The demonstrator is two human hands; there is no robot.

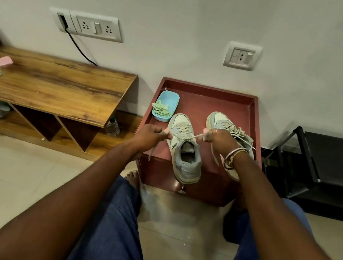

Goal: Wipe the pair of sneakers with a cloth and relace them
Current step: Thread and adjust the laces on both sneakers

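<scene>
Relacing near done, I'd say: left hand [150,134] and right hand [220,141] each pinch a lace end [197,136] taut over centre-frame sneaker [186,152], right-side sneaker [220,118] looks tied, cloth [161,109] parked in blue tub [170,99] just upper-left, wiping presumably finished.

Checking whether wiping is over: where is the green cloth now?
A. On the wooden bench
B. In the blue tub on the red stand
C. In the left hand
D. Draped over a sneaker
B: the green cloth lies crumpled in the blue tub on the red stand, while the left hand and right hand each pinch the lace.
</scene>
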